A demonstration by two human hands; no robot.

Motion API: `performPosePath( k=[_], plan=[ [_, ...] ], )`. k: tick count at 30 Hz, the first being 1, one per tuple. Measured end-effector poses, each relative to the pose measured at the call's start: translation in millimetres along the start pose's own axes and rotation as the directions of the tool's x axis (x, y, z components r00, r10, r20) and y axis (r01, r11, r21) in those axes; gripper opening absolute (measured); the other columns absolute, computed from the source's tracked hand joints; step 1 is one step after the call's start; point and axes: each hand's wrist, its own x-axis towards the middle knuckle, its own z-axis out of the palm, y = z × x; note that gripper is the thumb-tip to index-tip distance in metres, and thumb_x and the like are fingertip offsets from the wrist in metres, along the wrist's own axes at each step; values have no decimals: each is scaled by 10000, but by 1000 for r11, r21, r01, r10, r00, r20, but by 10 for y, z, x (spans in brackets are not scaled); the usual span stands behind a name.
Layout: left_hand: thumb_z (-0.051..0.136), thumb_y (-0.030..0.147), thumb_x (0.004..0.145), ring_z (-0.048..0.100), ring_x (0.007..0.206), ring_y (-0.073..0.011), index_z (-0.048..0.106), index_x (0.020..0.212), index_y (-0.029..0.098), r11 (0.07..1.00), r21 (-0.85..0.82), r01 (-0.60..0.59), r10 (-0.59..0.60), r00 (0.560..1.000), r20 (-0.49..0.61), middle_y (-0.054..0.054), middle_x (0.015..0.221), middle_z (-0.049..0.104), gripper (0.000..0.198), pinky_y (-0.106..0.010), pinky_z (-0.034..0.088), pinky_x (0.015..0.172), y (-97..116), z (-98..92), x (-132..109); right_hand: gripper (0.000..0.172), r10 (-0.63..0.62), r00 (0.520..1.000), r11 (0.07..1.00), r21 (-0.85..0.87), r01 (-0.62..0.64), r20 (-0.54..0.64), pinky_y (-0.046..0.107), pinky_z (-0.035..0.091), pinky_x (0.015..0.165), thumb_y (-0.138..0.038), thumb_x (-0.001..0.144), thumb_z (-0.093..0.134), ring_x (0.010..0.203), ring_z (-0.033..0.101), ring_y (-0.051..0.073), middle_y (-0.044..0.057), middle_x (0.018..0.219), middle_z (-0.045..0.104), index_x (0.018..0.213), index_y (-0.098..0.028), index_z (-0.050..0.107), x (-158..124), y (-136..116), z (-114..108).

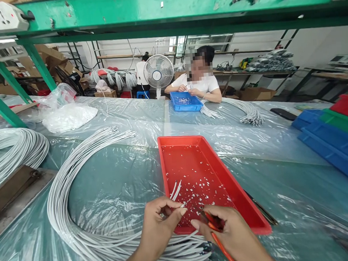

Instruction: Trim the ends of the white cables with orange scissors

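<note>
Over the near end of a red tray (181, 162), my left hand (160, 226) pinches a white cable (182, 205) between thumb and fingertips. Two more white cable ends (175, 190) stick up just behind its fingers. My right hand (230, 228) is closed around orange-handled pliers (223, 249), whose small dark jaws are partly hidden by the fingers and sit close to the left fingertips. White and dark scraps lie scattered on the tray floor. A big bundle of white cables (61, 203) curves round from the left and passes beneath my hands.
Coiled cables (16, 155) and a metal block (10, 191) lie at left. Stacked bins (337, 137) stand at right; a dark slim tool (263, 210) lies beside the tray. Opposite, a person (206, 81) works over a blue tray (187, 106). A green beam (164, 10) crosses overhead.
</note>
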Motion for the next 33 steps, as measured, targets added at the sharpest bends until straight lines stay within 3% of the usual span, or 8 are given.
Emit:
performPosePath(
  k=[3, 8, 14, 19, 22, 27, 30, 33],
  plan=[
    [637, 177, 677, 400, 478, -81, 644, 634, 93, 1000, 0, -6, 6, 1000, -14, 3, 533, 538, 95, -191, 335, 470, 2, 0, -12, 201, 15, 999, 953, 303, 1, -49, 189, 404, 490, -333, 748, 577, 538, 495, 123, -20, 568, 509, 654, -156, 567, 19, -56, 11],
    [634, 169, 686, 409, 468, -82, 663, 627, 101, 1000, 3, -18, 18, 1000, 15, -8, 535, 567, 95, -193, 345, 463, 9, -8, -41, 131, 22, 988, 888, 457, 52, -155, 252, 501, 578, -263, 702, 638, 620, 604, 184, 37, 651, 639, 765, -152, 664, 53, -154, 87],
    [608, 198, 742, 492, 502, -112, 691, 665, 128, 975, 158, -159, 154, 987, 44, -39, 578, 632, 133, -205, 387, 497, 3, 6, -107, 94, 23, 984, 896, 441, 58, -177, 211, 458, 486, -231, 692, 641, 526, 531, 138, -9, 534, 550, 726, -145, 657, 83, -188, 124],
    [571, 159, 772, 564, 603, -135, 684, 864, 156, 942, 200, -271, 273, 962, 18, -58, 730, 670, 146, -207, 434, 548, -16, -11, -224, 91, 27, 978, 907, 415, 63, -208, 192, 426, 467, -215, 705, 603, 516, 504, 121, -17, 530, 511, 656, -139, 611, 127, -209, 101],
    [563, 165, 776, 515, 498, -110, 681, 805, 151, 939, 220, -265, 270, 963, 8, -37, 643, 644, 122, -197, 416, 491, -21, -17, -308, 106, 15, 970, 914, 397, 85, -242, 191, 419, 455, -226, 721, 576, 494, 491, 113, -9, 548, 536, 658, -141, 589, 116, -217, 109],
    [551, 160, 786, 538, 548, -114, 647, 971, 163, 926, 254, -279, 285, 959, 14, -87, 880, 668, 209, -207, 427, 505, -54, -13, -314, 131, -50, 959, 923, 354, 151, -279, 206, 426, 502, -219, 734, 567, 522, 491, 122, -12, 544, 512, 618, -158, 556, 35, -244, 138],
    [537, 154, 799, 549, 574, -130, 693, 880, 177, 927, 246, -283, 275, 959, 66, -65, 762, 700, 178, -206, 419, 522, -61, -2, -260, 185, -86, 960, 924, 338, 177, -267, 210, 427, 509, -222, 762, 539, 516, 499, 123, -14, 532, 502, 586, -165, 540, 11, -274, 128],
    [548, 159, 792, 524, 530, -125, 710, 841, 171, 937, 230, -263, 261, 964, 43, -47, 654, 684, 170, -205, 403, 508, -55, 20, -231, 183, -108, 959, 923, 331, 195, -263, 209, 442, 513, -223, 782, 519, 525, 529, 129, -7, 544, 533, 613, -164, 556, 10, -280, 118]
  ],
)
